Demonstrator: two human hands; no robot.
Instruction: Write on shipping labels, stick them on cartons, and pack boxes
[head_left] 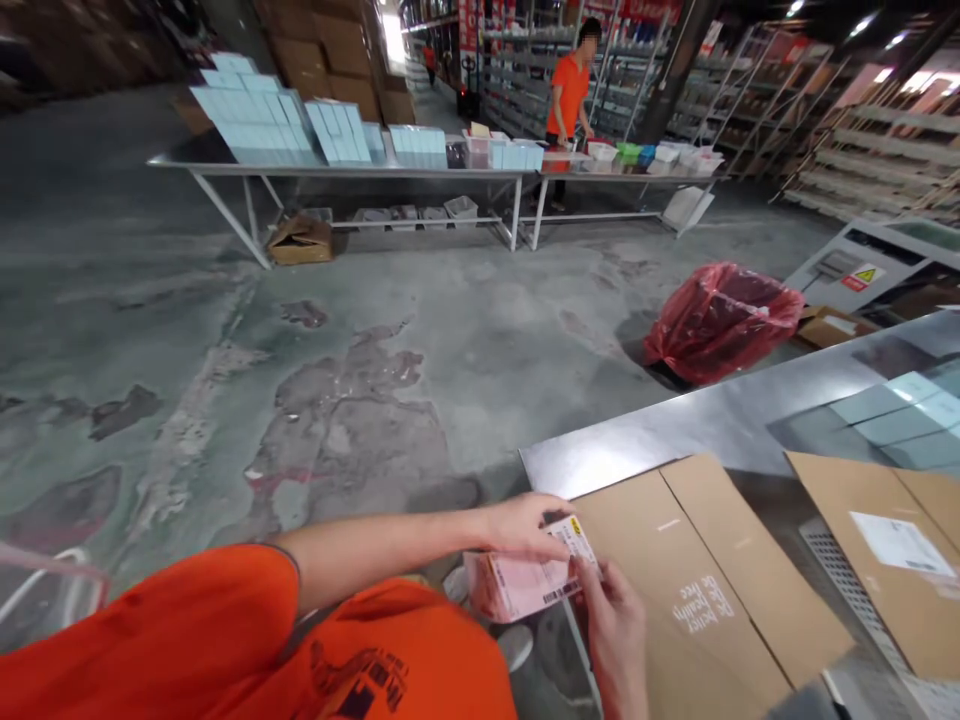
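Note:
My left hand [521, 528] is closed over the top of a pinkish stack of printed shipping labels [525, 588], with barcodes and a yellow mark showing. The thumb and fingers of my right hand [615, 625] pinch the near right corner of the same labels. Both hands hold them above the edge of a metal table, just left of a flat brown cardboard box [694, 560] with white lettering. Further right on the table lies a second cardboard box [885, 545] bearing a white label.
Light-blue boxes [911, 410] sit at the right of the metal table [645, 430]. Beyond it stands a bin with a red plastic bag [724, 320]. Across the floor, a long table [345, 172] carries stacked blue boxes, and a person in orange [570, 95] stands behind it.

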